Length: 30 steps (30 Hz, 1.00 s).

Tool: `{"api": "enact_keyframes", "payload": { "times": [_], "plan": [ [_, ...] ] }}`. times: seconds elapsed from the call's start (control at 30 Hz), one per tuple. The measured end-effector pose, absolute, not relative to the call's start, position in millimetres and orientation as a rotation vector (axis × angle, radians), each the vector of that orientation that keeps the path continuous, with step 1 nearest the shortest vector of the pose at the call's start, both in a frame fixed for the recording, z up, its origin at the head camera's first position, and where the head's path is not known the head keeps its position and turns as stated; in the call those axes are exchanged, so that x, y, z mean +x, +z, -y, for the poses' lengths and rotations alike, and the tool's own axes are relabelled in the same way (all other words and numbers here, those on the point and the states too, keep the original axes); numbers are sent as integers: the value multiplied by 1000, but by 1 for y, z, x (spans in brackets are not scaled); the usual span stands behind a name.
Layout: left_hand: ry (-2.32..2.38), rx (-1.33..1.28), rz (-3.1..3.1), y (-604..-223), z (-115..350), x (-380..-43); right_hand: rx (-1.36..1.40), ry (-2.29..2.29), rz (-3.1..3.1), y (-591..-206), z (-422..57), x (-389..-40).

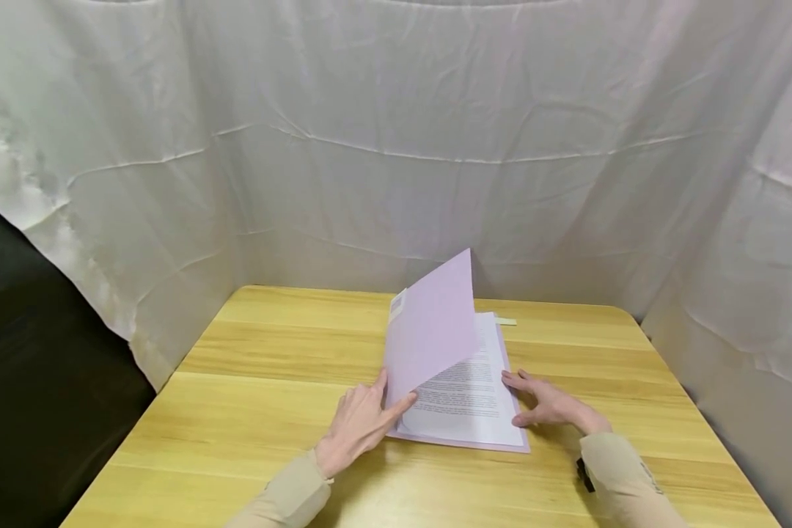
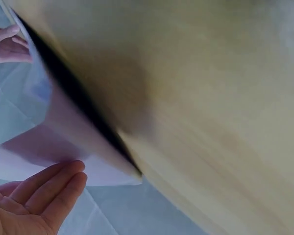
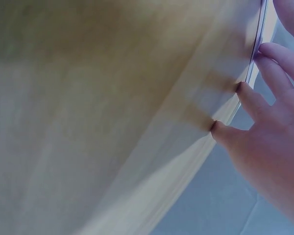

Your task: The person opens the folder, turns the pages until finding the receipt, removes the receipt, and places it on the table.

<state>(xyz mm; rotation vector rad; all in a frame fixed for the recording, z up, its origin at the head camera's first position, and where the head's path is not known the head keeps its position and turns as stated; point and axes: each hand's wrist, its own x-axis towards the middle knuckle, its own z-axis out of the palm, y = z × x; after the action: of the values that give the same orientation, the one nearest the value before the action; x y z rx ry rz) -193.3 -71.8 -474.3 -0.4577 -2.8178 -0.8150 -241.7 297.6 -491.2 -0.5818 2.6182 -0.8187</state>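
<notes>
Head view: lilac folder (image 1: 435, 323) lies on the wood-grain table (image 1: 270, 411), a little right of centre, its far end near the back edge of the tabletop. Cover half raised, hinged along the left side, its free far corner standing highest, in front of the curtain. White label (image 1: 397, 304) at the cover's far left corner, close to the hinge. Under the cover, printed sheets (image 1: 462, 403) lie flat, lines of dark text showing on the right-hand part; a strip of lilac backing shows along their right and near edges. Small pale tab (image 1: 506, 321) juts past the folder's far right corner. Left hand (image 1: 359, 422) at the near left corner, digits extended, two of them spread apart, one reaching across the cover's near edge; whether it presses the cover or only touches it, cannot tell. Left wrist view gives three fingers straight and close together beside the folder. Right hand (image 1: 554, 403) at the folder's right edge, fingers spread and gently bent, thumb well apart from the others; right wrist view puts fingertips along the tabletop and the folder's edge. Pale sleeves (image 1: 290, 488) on both arms; small dark object at the right cuff, too small to identify. Pale, creased curtain (image 1: 435, 147) hangs behind.
</notes>
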Motion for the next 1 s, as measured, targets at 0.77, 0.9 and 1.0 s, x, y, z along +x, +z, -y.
{"api": "enact_keyframes", "payload": {
  "times": [0.77,0.9,1.0],
  "plan": [
    [-982,-595,2280,-431,87,-194,-602,-821,-2633,-495,-297,-240],
    [-1009,-621,2221,-427,94,-195,-604,-819,-2639,-495,-298,-240],
    [-1023,-654,2158,-426,99,-197,-608,-808,-2643,-495,-298,-240]
  ]
}}
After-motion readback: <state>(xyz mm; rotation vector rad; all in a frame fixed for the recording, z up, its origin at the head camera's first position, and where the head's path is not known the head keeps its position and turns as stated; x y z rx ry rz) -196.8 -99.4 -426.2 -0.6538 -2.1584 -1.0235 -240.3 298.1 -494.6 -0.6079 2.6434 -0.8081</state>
